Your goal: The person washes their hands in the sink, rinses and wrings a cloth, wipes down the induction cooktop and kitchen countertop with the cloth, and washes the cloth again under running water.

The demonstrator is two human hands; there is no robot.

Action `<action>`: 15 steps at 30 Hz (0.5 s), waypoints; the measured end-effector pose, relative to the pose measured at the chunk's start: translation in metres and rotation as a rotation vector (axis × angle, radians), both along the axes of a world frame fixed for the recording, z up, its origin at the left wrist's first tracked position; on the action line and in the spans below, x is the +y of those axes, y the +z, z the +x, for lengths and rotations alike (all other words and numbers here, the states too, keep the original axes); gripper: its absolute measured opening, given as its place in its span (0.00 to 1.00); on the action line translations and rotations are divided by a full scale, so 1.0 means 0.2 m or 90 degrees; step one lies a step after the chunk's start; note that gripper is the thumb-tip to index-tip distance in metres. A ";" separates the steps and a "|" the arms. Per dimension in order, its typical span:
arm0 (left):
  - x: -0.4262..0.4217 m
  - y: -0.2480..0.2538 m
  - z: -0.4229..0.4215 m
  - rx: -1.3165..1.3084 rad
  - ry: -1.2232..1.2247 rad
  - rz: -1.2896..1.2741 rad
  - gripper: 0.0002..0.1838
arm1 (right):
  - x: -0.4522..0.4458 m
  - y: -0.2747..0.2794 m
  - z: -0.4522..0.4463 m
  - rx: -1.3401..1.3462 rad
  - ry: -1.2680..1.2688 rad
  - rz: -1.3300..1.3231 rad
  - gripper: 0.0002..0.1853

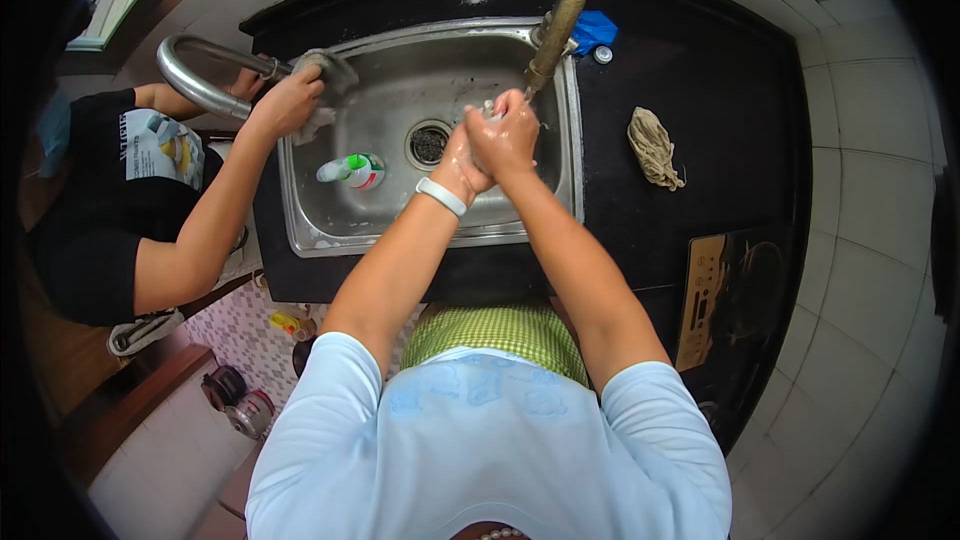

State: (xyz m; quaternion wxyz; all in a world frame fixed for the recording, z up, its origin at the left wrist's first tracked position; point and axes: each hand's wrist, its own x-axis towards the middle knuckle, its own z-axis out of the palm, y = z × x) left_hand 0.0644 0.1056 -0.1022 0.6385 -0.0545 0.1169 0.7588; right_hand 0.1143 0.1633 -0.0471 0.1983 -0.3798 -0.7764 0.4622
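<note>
My left hand [459, 162], with a white wristband [441, 196] below it, is pressed against my right hand [507, 138] above the sink's right side. Both are wet and covered in white lather. Their fingers are bent and closed together; much of my left hand is hidden, and I cannot make out whether a small thing lies between them. Just above them is the mouth of an old brownish tap [556, 35]. The steel sink [385, 220] has a dark drain [428, 145] beside my hands. A green, white and red bottle [362, 171] lies in the basin.
At left, another person's hand [288, 102] holds a greyish cloth [326, 68] by a curved steel tap [200, 88]. On the black counter [640, 250] are a crumpled beige cloth [653, 147], a blue bag [595, 30] and an induction cooker [735, 290].
</note>
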 end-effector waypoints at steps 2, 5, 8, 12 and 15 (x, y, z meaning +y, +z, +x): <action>0.04 0.08 0.05 -0.061 0.066 -0.198 0.21 | 0.12 -0.07 -0.06 0.013 -0.040 -0.035 0.16; 0.03 0.20 0.13 -0.027 0.112 -0.375 0.18 | 0.25 -0.21 -0.07 0.112 -0.056 -0.010 0.20; 0.00 0.23 0.10 0.023 0.132 -0.352 0.19 | 0.29 -0.31 -0.05 0.049 0.057 -0.071 0.22; -0.04 0.25 -0.06 -0.112 0.063 -0.379 0.30 | 0.00 -0.19 0.07 0.116 0.089 0.081 0.17; -0.07 0.12 -0.02 -0.025 0.031 -0.256 0.30 | -0.08 -0.02 0.10 0.129 0.048 0.201 0.15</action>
